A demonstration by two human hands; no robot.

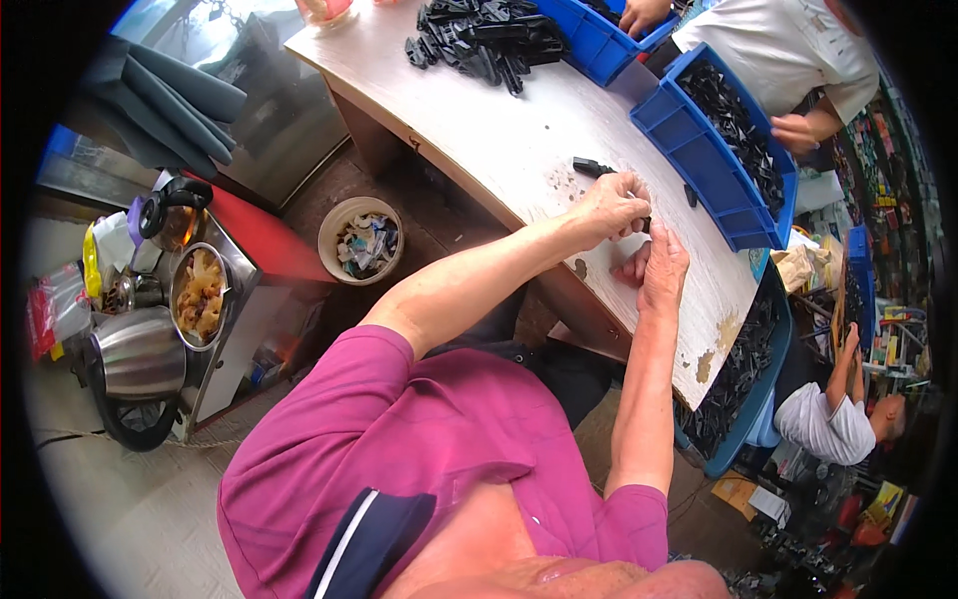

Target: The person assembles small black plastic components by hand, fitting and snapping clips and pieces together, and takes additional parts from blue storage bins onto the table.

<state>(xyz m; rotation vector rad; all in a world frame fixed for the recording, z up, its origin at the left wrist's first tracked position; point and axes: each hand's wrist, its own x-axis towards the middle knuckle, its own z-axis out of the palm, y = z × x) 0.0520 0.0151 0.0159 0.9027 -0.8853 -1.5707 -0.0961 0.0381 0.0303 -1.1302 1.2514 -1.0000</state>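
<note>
My left hand (pixel 613 208) and my right hand (pixel 663 268) meet over the near edge of a white table (pixel 469 135). Between their fingertips is a small black plastic part (pixel 647 226), mostly covered by the fingers. The left fingers are pinched together at it, while the right thumb and fingers close on it from the other side. Just beyond my left hand lies a longer black plastic piece (pixel 589 166). Another small black piece (pixel 691 195) rests to the right, beside a blue bin (pixel 681 172) filled with black parts.
Black parts form a heap (pixel 489 45) at the table's far end. A second blue bin (pixel 589 45) stands there, and a co-worker's hand (pixel 795 132) is by the bins. Below the right edge is a teal tub (pixel 733 449). A waste bucket (pixel 332 250) and a kettle (pixel 145 354) are left.
</note>
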